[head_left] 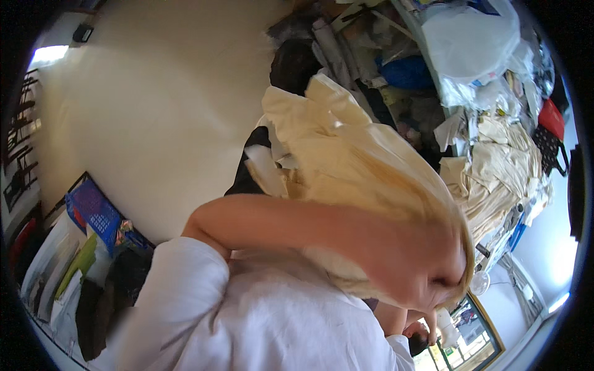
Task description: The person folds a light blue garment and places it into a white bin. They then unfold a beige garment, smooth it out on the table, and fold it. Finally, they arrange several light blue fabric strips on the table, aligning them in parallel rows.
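Observation:
A large bundle of cream cloth [365,161] hangs in front of me, creased, with loose corners at its far end. My left arm reaches across my body to the right, and my left hand [427,272] is closed on the cloth's near right edge. Motion blurs this hand, but its fingers look curled in. Only a bit of my right forearm [390,318] shows beyond the white shirt. The left hand and the cloth hide my right hand, so its fingers cannot be seen.
More cream cloth [495,167] is heaped on a table at the right, beside clear plastic bags [470,43]. Bags and scraps, one a blue bundle [405,73], lie under it. A blue crate [96,210] stands at the left. Another person [417,337] is at the lower right.

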### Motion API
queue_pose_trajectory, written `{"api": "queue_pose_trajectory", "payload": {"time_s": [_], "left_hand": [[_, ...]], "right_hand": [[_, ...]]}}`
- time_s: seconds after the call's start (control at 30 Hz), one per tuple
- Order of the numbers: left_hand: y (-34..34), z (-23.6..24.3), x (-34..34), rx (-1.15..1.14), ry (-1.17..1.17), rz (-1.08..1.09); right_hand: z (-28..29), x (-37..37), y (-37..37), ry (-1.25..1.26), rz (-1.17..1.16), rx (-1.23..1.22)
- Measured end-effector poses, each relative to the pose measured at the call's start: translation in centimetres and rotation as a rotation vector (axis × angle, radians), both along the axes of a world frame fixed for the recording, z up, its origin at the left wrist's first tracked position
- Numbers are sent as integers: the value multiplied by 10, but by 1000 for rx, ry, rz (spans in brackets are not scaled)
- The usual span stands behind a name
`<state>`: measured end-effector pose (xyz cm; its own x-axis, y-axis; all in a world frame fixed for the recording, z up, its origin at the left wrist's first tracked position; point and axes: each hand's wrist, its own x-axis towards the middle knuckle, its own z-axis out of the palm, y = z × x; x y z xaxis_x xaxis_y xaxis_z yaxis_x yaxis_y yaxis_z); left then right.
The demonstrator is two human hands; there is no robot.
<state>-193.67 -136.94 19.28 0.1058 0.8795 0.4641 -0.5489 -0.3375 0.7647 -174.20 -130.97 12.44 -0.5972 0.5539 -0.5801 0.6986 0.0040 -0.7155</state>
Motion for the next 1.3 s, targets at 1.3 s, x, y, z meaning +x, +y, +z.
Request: {"api": "queue_pose_trajectory", "payload": {"time_s": [1.3], "left_hand": [[-33,-278,-175,-1279,-299,1205]], "right_hand": [[-448,-302,134,-448,491,502]]}}
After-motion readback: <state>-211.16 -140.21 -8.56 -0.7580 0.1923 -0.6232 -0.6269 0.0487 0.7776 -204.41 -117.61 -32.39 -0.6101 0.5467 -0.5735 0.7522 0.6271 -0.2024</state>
